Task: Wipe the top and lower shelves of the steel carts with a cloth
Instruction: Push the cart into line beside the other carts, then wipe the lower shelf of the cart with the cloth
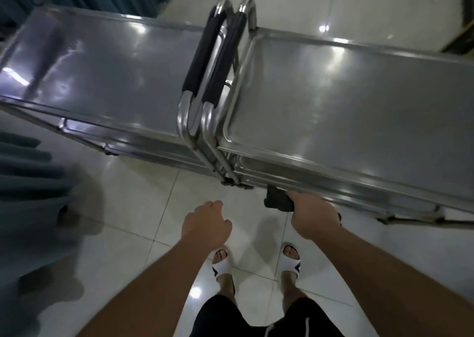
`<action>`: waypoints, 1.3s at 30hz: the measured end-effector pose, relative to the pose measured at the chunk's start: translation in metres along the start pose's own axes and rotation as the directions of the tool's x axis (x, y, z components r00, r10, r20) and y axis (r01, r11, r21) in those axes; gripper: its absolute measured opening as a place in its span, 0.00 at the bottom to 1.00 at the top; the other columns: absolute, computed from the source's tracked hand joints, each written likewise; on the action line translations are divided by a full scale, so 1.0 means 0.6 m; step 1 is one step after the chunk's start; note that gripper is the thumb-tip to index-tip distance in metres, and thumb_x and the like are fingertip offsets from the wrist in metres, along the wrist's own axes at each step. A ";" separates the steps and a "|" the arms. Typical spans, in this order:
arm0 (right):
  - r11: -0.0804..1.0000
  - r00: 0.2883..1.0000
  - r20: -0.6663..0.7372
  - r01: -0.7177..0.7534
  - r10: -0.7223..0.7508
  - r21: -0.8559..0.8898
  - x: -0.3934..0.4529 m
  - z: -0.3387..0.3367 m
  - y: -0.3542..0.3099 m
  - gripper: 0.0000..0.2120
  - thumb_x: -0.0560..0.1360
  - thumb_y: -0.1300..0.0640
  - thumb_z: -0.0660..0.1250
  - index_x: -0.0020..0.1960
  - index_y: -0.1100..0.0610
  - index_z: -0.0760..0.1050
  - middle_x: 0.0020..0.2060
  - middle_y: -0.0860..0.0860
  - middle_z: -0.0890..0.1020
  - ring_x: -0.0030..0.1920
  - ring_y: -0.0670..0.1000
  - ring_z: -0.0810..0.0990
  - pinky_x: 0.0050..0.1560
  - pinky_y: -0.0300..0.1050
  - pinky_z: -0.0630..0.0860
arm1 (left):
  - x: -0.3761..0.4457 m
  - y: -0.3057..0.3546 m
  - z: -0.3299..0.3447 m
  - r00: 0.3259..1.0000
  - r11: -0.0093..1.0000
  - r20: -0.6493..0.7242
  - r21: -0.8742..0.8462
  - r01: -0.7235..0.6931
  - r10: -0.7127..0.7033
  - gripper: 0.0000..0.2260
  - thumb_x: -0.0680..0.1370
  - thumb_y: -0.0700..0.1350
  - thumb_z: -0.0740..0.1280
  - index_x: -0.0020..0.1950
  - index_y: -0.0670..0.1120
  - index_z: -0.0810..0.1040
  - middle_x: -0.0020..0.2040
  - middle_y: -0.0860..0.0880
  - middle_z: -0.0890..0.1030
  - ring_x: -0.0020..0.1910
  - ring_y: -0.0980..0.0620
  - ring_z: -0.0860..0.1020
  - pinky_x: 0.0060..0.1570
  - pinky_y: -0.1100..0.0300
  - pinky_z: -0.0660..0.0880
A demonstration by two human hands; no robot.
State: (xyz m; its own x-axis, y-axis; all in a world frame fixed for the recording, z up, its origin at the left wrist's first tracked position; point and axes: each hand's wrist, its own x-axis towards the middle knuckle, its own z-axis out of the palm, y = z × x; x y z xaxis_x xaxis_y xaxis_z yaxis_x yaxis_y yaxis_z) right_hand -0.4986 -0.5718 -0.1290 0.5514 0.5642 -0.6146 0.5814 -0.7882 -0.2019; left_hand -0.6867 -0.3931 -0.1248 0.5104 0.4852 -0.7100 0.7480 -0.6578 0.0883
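Two steel carts are standing end to end across the upper half of the view, their handle ends meeting near the centre. The left cart [102, 75] is stretching away toward 10 o'clock and the right cart [346, 100] toward 3 o'clock; both top shelves are lying bare and glinting with ceiling light. Two handles [213, 62], each a bent steel tube with a black foam sleeve, are rising side by side at about 12 o'clock from the picture's centre, nearly touching. The right hand [311, 215] is reaching down at roughly 5 o'clock from those handles, its fingers curling round a dark cloth [278, 199] and holding it against the near lower edge of the right cart, just beside the corner where the frames meet. The cloth is bunching up, partly hidden beneath the upper shelf's rim. The left hand [206, 224] is hanging in the air at 6 o'clock from the handles, fingers loosely curled, gripping nothing and staying apart from both carts. Below the hands, two feet in white slides [256, 262] are standing on the pale tiled floor [143, 208]. A blue-green curtain [30, 172] is blurring along the left side at 9 o'clock.
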 end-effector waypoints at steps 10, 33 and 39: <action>0.974 0.987 -0.038 -0.145 0.153 0.172 0.167 0.125 -0.065 0.23 0.79 0.61 0.62 0.72 0.45 0.71 0.50 0.51 0.81 0.47 0.56 0.82 0.52 0.55 0.82 | 0.226 -0.067 0.041 0.998 0.986 -0.051 -0.164 -0.042 0.034 0.28 0.83 0.59 0.60 0.83 0.53 0.62 0.80 0.48 0.68 0.74 0.43 0.71 0.70 0.47 0.69; 0.949 0.876 -0.382 0.316 -0.294 -0.006 0.622 0.360 -0.086 0.34 0.82 0.34 0.50 0.85 0.43 0.50 0.84 0.42 0.53 0.84 0.51 0.45 0.83 0.58 0.43 | 0.614 -0.028 0.198 0.640 0.244 -0.716 -0.698 -0.674 -0.279 0.15 0.77 0.51 0.68 0.44 0.38 0.80 0.33 0.47 0.82 0.31 0.56 0.79 0.31 0.64 0.74; 0.863 0.769 -0.397 0.478 -0.501 -0.165 0.613 0.386 -0.023 0.33 0.81 0.30 0.40 0.84 0.39 0.53 0.82 0.34 0.55 0.83 0.41 0.44 0.81 0.48 0.39 | 0.633 -0.022 0.204 0.520 0.263 -0.798 -0.595 -0.759 -0.305 0.18 0.75 0.50 0.67 0.41 0.33 0.75 0.34 0.35 0.78 0.35 0.37 0.79 0.34 0.49 0.78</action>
State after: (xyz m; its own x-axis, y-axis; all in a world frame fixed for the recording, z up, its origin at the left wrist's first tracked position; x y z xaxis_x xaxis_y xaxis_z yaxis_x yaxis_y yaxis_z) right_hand -0.4423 -0.4105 -0.5289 0.3698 0.9266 -0.0687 0.8638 -0.3701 -0.3419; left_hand -0.5548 -0.2707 -0.4811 0.3759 0.9125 0.1616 0.0613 -0.1985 0.9782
